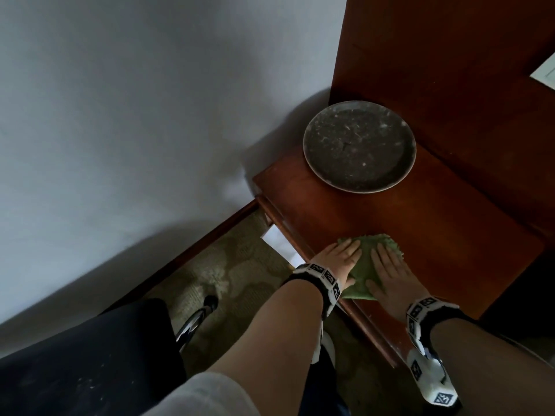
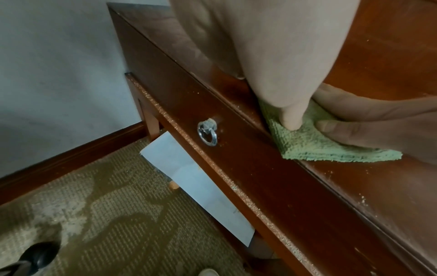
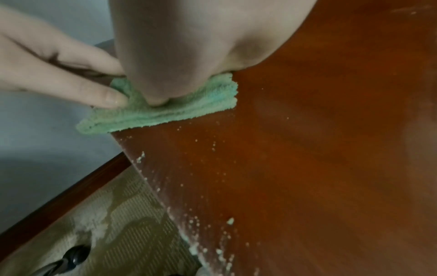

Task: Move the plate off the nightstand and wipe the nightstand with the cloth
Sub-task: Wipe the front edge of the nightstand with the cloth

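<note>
A dark speckled plate sits at the far left corner of the reddish wooden nightstand. A folded green cloth lies at the nightstand's near front edge, one corner hanging over it. My left hand and right hand lie flat on the cloth side by side, fingers straight and pointing toward the plate. In the left wrist view my left thumb presses the cloth. The right wrist view has pale crumbs scattered on the wood near the cloth.
A tall wooden panel rises behind the nightstand, and a grey wall is to the left. The drawer front has a metal ring pull. A white sheet lies on the patterned carpet below. A black chair stands at lower left.
</note>
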The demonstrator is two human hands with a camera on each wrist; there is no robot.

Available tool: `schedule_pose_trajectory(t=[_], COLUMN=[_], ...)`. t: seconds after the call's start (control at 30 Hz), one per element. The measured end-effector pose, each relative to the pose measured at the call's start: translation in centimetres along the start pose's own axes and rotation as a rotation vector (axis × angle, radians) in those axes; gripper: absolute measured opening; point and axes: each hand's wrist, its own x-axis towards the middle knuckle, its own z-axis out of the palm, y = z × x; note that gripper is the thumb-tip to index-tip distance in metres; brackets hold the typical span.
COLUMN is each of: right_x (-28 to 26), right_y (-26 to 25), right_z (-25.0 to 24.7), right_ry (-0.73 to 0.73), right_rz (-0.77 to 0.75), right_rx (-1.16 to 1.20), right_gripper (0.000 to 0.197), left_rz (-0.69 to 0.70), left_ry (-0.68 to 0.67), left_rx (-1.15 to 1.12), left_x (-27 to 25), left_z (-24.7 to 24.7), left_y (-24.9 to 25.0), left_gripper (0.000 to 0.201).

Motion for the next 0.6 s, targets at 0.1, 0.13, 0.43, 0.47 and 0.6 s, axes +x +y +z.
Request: schedule_pose_trajectory(t=[0.1,0.13,0.43,0.47,0.6], right_x=[0.3,0.6,3.6,4.0,5.8], right_y=[-0.7,-0.9,-3.5,-3.8,-5.0], right_z=[-0.1,-0.3,-2.3,-2.6,-3.5], right_ry=[0.009,0.013,0.061,0.07,0.097], right_rz=[0.002,0.001,-0.045,-0.049,-0.071], right_rx=[-0.001,0.0,-0.011,-0.012,-0.012], right_gripper=[0.081,0.079,0.067,0.068,0.089], left_rz=[-0.01,-0.017,-0.077,-0.084,-0.1], left_ry=[-0.005,-0.007,-0.03,-0.033,-0.036], left_rx=[0.025,0.026,0.017,0.015,0.012], left_x=[0.0,0.0,-0.5,-0.4,-0.4], left_z=[-0.1,-0.2,-1.3,-1.4,-1.7], left_y=[-0.7,-1.0,-5.3,-5.9,-8.1], left_gripper=[0.07,0.07,0.069,0.069,0.07])
